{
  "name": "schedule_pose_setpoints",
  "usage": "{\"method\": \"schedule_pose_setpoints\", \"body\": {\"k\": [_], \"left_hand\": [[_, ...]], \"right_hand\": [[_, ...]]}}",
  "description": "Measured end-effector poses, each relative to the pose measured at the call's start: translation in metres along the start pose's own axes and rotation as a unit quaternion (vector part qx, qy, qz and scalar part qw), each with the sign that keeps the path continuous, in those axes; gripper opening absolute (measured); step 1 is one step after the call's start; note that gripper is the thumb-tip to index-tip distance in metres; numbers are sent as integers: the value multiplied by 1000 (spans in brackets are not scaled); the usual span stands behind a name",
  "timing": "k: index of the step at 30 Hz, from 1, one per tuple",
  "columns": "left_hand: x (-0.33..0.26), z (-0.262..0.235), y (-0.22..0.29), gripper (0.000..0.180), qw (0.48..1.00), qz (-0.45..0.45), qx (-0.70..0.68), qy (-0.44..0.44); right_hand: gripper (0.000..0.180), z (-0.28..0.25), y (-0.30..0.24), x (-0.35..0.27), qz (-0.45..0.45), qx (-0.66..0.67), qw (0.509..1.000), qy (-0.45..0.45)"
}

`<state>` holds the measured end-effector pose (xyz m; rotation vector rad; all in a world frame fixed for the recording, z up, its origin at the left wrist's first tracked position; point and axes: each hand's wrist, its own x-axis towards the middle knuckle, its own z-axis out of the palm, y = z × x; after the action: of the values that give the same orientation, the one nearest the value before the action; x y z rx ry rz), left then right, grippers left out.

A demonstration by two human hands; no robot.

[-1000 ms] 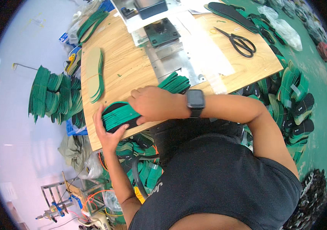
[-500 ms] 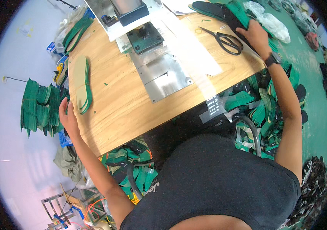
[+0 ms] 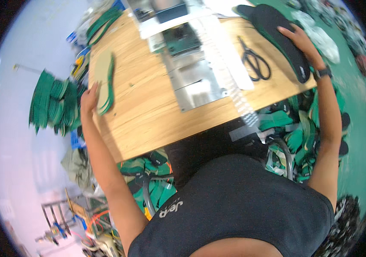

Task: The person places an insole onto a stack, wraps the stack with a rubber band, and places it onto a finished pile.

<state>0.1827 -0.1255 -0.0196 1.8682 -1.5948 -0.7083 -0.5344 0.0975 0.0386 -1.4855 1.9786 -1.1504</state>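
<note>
My left hand [image 3: 89,98] is at the table's left edge, its fingertips against the near side of a small stack of beige-topped green insoles [image 3: 104,81]. Its fingers look stretched out rather than wrapped round the stack. At the far right, my right hand [image 3: 301,42] grips the outer edge of a black-topped insole [image 3: 273,36] with green sides. Thumb and fingertips show on the black face; the underside is hidden. Another dark insole tip [image 3: 244,10] shows behind it. Black-handled scissors [image 3: 256,66] lie on the wood, left of that insole.
A machine with a metal plate [image 3: 198,85] occupies the middle of the wooden table [image 3: 142,124]. A clear printed strip [image 3: 245,112] hangs over the front edge. Green insole stacks [image 3: 54,103] stand left of the table; more insoles [image 3: 277,120] fill the space below right.
My left hand has moved up to the beige insoles, its fingers closer together. The black insole at right has turned to show its broad face. The view has shifted.
</note>
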Motion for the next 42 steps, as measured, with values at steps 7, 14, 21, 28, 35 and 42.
{"method": "schedule_pose_setpoints", "body": {"k": [7,14,21,28,35,42], "left_hand": [[-5,39,53,55,992,-89,-64,-67],[-98,40,79,45,907,27,-418,31],[-250,83,123,54,775,38,-629,52],[-294,111,127,56,740,7,-672,-23],[-324,133,136,63,706,-13,-704,-75],[-331,133,127,63,698,-33,-706,-114]], "right_hand": [[56,12,46,27,-90,-387,902,169],[21,109,-134,-97,-453,-33,891,19],[30,238,-214,-133,-618,-22,784,-54],[27,275,-180,-144,-467,193,859,-81],[15,251,-154,-173,-458,186,864,-98],[30,247,-172,-193,-504,168,842,-96]]}}
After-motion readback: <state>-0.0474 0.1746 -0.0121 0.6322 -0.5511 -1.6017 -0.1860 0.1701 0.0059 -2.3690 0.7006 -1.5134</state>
